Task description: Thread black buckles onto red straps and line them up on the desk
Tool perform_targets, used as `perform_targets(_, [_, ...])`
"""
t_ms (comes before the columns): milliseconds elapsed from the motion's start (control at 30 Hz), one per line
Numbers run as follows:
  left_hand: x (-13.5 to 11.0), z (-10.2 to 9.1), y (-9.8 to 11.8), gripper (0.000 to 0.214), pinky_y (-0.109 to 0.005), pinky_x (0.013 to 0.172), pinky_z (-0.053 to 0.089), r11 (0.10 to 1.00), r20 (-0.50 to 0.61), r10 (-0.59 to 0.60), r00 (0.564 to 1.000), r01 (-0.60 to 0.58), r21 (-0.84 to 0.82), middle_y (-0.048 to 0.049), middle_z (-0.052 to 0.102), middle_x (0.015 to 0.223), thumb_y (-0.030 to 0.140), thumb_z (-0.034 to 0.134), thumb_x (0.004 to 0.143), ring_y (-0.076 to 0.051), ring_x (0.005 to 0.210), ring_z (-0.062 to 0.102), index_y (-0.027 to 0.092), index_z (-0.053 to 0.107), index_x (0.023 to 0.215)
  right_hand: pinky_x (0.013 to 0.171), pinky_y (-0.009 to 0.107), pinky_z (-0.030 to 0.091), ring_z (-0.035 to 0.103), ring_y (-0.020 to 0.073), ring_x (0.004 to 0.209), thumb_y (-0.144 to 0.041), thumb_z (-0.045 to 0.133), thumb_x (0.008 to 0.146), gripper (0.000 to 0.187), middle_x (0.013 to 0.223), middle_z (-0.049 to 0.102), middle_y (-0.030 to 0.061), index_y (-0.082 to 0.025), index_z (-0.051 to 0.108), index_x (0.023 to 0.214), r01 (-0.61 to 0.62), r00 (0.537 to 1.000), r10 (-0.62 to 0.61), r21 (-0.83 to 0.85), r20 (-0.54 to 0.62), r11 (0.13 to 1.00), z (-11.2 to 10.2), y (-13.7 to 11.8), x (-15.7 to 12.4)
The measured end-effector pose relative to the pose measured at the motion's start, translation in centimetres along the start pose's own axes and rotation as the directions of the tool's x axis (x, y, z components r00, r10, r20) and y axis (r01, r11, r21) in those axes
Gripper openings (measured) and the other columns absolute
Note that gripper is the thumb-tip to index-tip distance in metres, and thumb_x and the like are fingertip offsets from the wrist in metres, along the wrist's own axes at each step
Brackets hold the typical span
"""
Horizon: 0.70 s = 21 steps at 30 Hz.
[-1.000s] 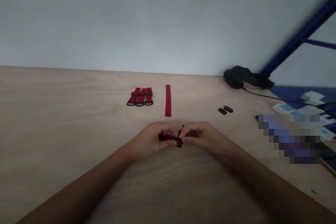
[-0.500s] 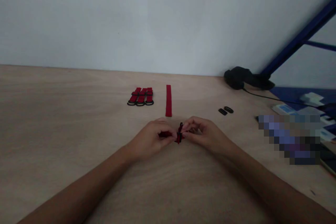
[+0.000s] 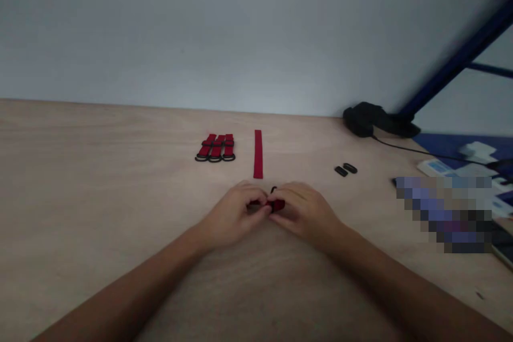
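My left hand (image 3: pixel 234 214) and my right hand (image 3: pixel 304 211) meet at the middle of the wooden table (image 3: pixel 100 197). Both pinch a short red strap with a black ring (image 3: pixel 276 204) between their fingertips; most of it is hidden by the fingers. Just beyond the hands lies a flat red strap (image 3: pixel 258 153), laid lengthwise. To its left sits a row of three folded red straps with black rings (image 3: pixel 215 148).
Two small black buckles (image 3: pixel 345 169) lie to the right of the hands. A black device with a cable (image 3: pixel 366 117) sits at the back right by a blue frame (image 3: pixel 460 56). Papers and a blurred patch (image 3: pixel 449 208) fill the right edge.
My hands have drawn closer together around the strap, and the right hand's fingers have folded over it. The black ring, upright half a second ago, is mostly covered.
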<state>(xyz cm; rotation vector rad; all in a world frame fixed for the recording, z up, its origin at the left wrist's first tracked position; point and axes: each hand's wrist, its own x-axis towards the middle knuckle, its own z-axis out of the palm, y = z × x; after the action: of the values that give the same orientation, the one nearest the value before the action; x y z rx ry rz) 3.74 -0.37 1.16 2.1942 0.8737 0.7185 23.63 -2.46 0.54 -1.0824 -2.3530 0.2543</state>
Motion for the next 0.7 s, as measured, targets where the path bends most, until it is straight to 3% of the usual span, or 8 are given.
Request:
perform_targets(100, [-0.12,-0.2,-0.23,0.016,-0.026,0.07,0.043,0.997,0.037,-0.059,0.998,0.061,-0.054,-0.0025,0.063,0.079,0.022,0.053,0.088,-0.017,0.078,0.056,0.016,0.063,0.077,0.078,0.038,0.044,0.063,0.0241,0.085,-0.027,0.064,0.084,0.019,0.095,0.071,0.0084,-0.019,0.064,0.101,0.043,0.999,-0.039,-0.185,0.026,0.982,0.28,0.24,-0.1])
perform_targets(233, [-0.31,-0.26,-0.64,0.018,-0.024,0.065,0.042,0.982,0.077,-0.114,0.99,0.124,-0.142,-0.0018,0.061,0.078,0.027,0.051,0.089,-0.015,0.072,0.055,0.015,0.062,0.079,0.078,0.038,0.046,0.063,0.0243,0.086,-0.024,0.063,0.083,0.019,0.096,0.071,0.0094,-0.019,0.064,0.101,0.043,0.998,-0.035,-0.195,0.043,0.98,0.26,0.53,-0.1])
perform_targets(400, [-0.43,-0.02,-0.69,0.02,-0.024,0.069,0.045,0.962,0.069,-0.119,0.99,0.133,-0.24,-0.0022,0.062,0.084,0.032,0.053,0.09,-0.015,0.077,0.057,0.016,0.06,0.081,0.079,0.033,0.05,0.062,0.0199,0.089,-0.024,0.062,0.085,0.015,0.099,0.066,0.0078,-0.021,0.062,0.1,-0.056,0.998,0.052,0.128,0.034,0.99,0.06,0.38,0.03])
perform_targets(533, [-0.38,-0.13,-0.5,0.015,-0.026,0.074,0.047,0.972,0.037,-0.096,0.995,0.102,-0.211,-0.004,0.064,0.091,0.027,0.051,0.091,-0.017,0.084,0.059,0.017,0.062,0.089,0.07,0.029,0.051,0.06,0.0156,0.074,-0.024,0.066,0.083,0.014,0.089,0.063,0.0041,-0.02,0.061,0.095,-0.223,0.975,0.214,0.392,0.068,0.893,-0.01,0.31,0.04])
perform_targets(700, [-0.22,-0.21,-0.58,0.009,-0.03,0.087,0.045,0.992,-0.005,0.006,1.0,-0.007,-0.123,-0.005,0.066,0.097,0.016,0.055,0.086,-0.018,0.095,0.059,0.018,0.064,0.083,0.077,0.031,0.053,0.063,0.0167,0.083,-0.024,0.071,0.08,0.017,0.095,0.064,0.0044,-0.021,0.065,0.095,-0.213,0.975,0.211,0.544,0.066,0.811,0.06,0.82,-0.03])
